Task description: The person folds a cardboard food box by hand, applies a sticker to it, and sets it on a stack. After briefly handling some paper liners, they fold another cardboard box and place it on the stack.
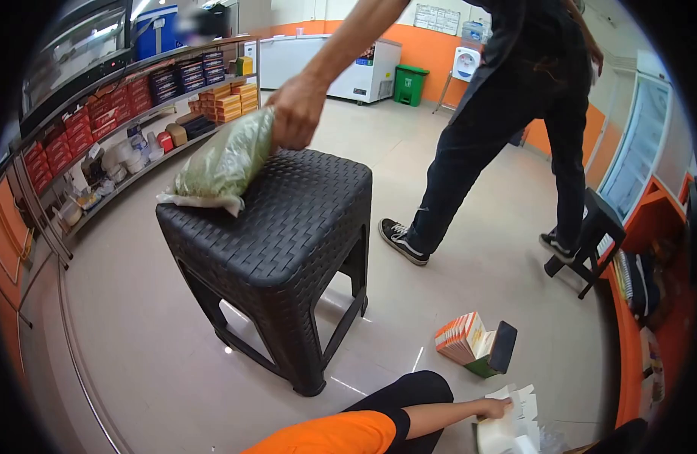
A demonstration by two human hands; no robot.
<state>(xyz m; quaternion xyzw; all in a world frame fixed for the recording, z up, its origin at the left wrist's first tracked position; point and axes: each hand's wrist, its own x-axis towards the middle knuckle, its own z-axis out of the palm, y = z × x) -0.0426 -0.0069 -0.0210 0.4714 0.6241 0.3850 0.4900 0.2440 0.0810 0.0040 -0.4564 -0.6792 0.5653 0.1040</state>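
At the bottom, from my orange sleeve with its black cuff, my left hand [496, 408] reaches right and grips white folded card [526, 405] with cut flaps, low by the floor. Other white pieces and some clear plastic lie around it. My right hand is out of view. Beyond my hand, a green-and-orange box [488, 366] holds a fanned row of orange-and-white cards or packets [458, 338]. To the left stands a black woven-pattern plastic stool [288, 219]. Another person's hand [297, 110] holds a clear bag of green contents [227, 155] on its seat.
The other person, in dark clothes and black sneakers [401, 240], stands beyond the stool. A metal rack [121, 83] with stacked boxes lines the left. A second black stool [591, 242] and an orange shelf [621, 333] are at right. A white chest freezer [356, 72] and green bin [410, 85] stand behind.
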